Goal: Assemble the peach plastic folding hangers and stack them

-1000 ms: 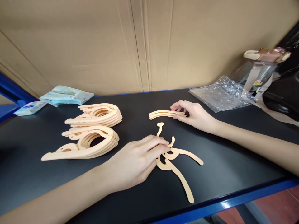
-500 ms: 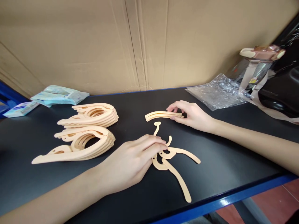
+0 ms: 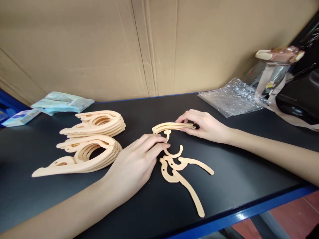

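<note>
My right hand (image 3: 203, 126) pinches the right end of two curved, cream plastic hanger arms (image 3: 171, 126) lying side by side at the centre. My left hand (image 3: 142, 159) is palm down with fingers stretched out, its fingertips over the stem of a cream S-shaped hanger hook (image 3: 174, 155). Whether they touch the hook, I cannot tell. Just below it lie two more jointed hanger pieces, a smaller one (image 3: 196, 161) and a longer one (image 3: 191, 192), each with a curved hooked end and an arm pointing right.
Two stacks of folded cream hangers, a rear stack (image 3: 99, 122) and a front stack (image 3: 92, 159), stand left. Behind them are tissue packs (image 3: 63, 103). A clear plastic bag (image 3: 231, 98) and a strapped water bottle (image 3: 276, 69) lie right, before a cardboard wall (image 3: 99, 49).
My left hand has moved left and back, off the jointed pieces, uncovering their ends and the hook's curve. The arms in my right hand have shifted slightly toward me and left.
</note>
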`<state>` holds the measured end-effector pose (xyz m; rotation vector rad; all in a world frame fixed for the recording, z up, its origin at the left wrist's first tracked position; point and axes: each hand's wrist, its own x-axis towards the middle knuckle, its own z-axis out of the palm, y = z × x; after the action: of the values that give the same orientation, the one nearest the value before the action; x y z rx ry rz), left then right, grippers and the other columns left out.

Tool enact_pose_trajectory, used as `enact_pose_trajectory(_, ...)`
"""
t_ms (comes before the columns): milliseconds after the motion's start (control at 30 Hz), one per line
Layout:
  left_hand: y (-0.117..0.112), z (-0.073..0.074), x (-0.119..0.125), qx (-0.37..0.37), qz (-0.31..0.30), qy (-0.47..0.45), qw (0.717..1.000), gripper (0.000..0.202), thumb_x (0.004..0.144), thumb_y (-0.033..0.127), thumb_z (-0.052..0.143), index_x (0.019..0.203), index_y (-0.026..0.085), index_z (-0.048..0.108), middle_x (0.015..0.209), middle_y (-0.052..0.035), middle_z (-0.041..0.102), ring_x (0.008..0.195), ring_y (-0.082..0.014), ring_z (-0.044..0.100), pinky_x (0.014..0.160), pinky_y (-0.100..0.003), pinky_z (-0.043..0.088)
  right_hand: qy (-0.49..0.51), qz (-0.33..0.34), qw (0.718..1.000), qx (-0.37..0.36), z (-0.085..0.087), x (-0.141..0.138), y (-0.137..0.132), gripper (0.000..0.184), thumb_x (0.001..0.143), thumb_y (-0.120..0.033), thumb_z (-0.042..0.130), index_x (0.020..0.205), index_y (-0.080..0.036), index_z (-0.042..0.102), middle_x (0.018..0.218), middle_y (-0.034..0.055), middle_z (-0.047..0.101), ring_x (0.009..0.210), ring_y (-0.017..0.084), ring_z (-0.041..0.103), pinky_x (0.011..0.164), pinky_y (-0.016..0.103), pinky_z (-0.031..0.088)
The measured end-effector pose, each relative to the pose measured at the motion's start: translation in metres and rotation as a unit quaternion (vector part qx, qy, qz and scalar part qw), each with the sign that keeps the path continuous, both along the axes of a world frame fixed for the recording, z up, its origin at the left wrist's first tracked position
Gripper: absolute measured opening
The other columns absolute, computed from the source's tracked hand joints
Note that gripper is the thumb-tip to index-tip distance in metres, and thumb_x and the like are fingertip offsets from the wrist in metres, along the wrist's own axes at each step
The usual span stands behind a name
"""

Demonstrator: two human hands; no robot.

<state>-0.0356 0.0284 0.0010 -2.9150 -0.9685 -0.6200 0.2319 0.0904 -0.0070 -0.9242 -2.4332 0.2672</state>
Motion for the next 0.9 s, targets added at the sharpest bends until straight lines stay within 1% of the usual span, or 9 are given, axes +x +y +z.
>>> enact_pose_trajectory(133,0.0007,-0.0014,-0.0011,0.033,0.000,0.053,0.998,0.039,0.091,0.001,0.039,0.118,0.017,0.062,0.131,-0.0086,0.061,0.116,-0.0234,0.058,0.091,-0.038,0.055,0.002,0.004,1.000,-0.013,-0.0007,0.0009,-0.0001,0.018,0.092,-0.023,0.057,0.110,-0.021,0.060,0.098,0.0047,0.063,0.083,0.016,0.058,0.067,0.027,0.047)
enact_pose_trajectory(233,-0.0008,-0.0013,-0.0005,0.061,-0.005,0.072,0.996,0.040,0.091,-0.001,0.036,0.114,0.016,0.064,0.127,-0.0098,0.063,0.111,-0.0241,0.062,0.088,-0.038,0.056,0.003,0.011,1.000,-0.014,-0.0009,0.0010,-0.0001,0.018,0.092,-0.023,0.057,0.110,-0.020,0.060,0.098,0.0047,0.063,0.084,0.016,0.058,0.068,0.026,0.047)
enact_pose_trajectory(300,-0.0014,-0.0009,0.0002,0.064,-0.010,0.076,0.995,0.039,0.092,0.000,0.034,0.113,0.016,0.064,0.123,-0.0094,0.065,0.107,-0.0232,0.064,0.085,-0.037,0.057,0.002,0.017,1.000,-0.012,-0.0006,0.0006,0.0000,0.018,0.093,-0.024,0.056,0.110,-0.020,0.060,0.097,0.0048,0.064,0.084,0.017,0.058,0.069,0.027,0.047)
enact_pose_trajectory(400,-0.0009,-0.0003,0.0007,0.056,-0.017,0.074,0.996,0.034,0.094,0.003,0.036,0.111,0.017,0.062,0.121,-0.0081,0.065,0.103,-0.0224,0.066,0.081,-0.035,0.056,-0.002,0.029,1.000,-0.008,-0.0001,-0.0001,0.0003,0.018,0.094,-0.025,0.055,0.110,-0.020,0.060,0.099,0.0053,0.065,0.087,0.018,0.058,0.073,0.029,0.047)
enact_pose_trajectory(567,0.0008,-0.0002,0.0010,0.029,-0.024,0.052,0.998,0.017,0.097,0.010,0.045,0.101,0.019,0.059,0.117,-0.0058,0.066,0.097,-0.0195,0.066,0.078,-0.031,0.055,-0.017,0.046,0.999,0.002,-0.0006,-0.0002,0.0016,0.016,0.096,-0.026,0.052,0.108,-0.019,0.060,0.103,0.0062,0.066,0.092,0.019,0.057,0.078,0.031,0.047)
enact_pose_trajectory(700,0.0007,-0.0017,0.0002,0.024,-0.025,0.054,0.998,0.014,0.096,0.009,0.047,0.099,0.017,0.057,0.115,-0.0063,0.066,0.099,-0.0204,0.065,0.082,-0.032,0.055,-0.027,0.051,0.998,0.009,-0.0006,0.0009,0.0018,0.016,0.097,-0.028,0.052,0.108,-0.019,0.060,0.105,0.0068,0.065,0.094,0.019,0.057,0.080,0.033,0.048)
enact_pose_trajectory(767,0.0006,-0.0023,-0.0006,0.018,-0.030,0.053,0.998,0.015,0.096,0.008,0.045,0.097,0.017,0.057,0.116,-0.0067,0.066,0.103,-0.0203,0.064,0.086,-0.032,0.054,-0.027,0.046,0.998,0.013,0.0002,0.0013,0.0008,0.019,0.096,-0.030,0.053,0.111,-0.020,0.060,0.114,0.0086,0.062,0.099,0.020,0.058,0.084,0.034,0.050)
enact_pose_trajectory(833,0.0010,-0.0027,-0.0013,0.007,-0.035,0.047,0.998,0.018,0.095,0.005,0.043,0.096,0.017,0.057,0.117,-0.0066,0.065,0.107,-0.0195,0.063,0.089,-0.031,0.054,-0.024,0.036,0.998,0.042,0.0015,0.0004,-0.0021,0.022,0.096,-0.031,0.054,0.114,-0.021,0.060,0.124,0.0110,0.057,0.107,0.021,0.058,0.087,0.036,0.051)
enact_pose_trajectory(900,0.0015,-0.0031,-0.0017,-0.010,-0.035,0.039,0.999,0.022,0.094,0.003,0.040,0.099,0.018,0.057,0.120,-0.0060,0.064,0.111,-0.0181,0.062,0.091,-0.030,0.053,-0.027,0.033,0.994,0.096,0.0028,-0.0028,-0.0075,0.023,0.096,-0.030,0.054,0.115,-0.021,0.061,0.129,0.0121,0.055,0.112,0.023,0.057,0.090,0.039,0.050)
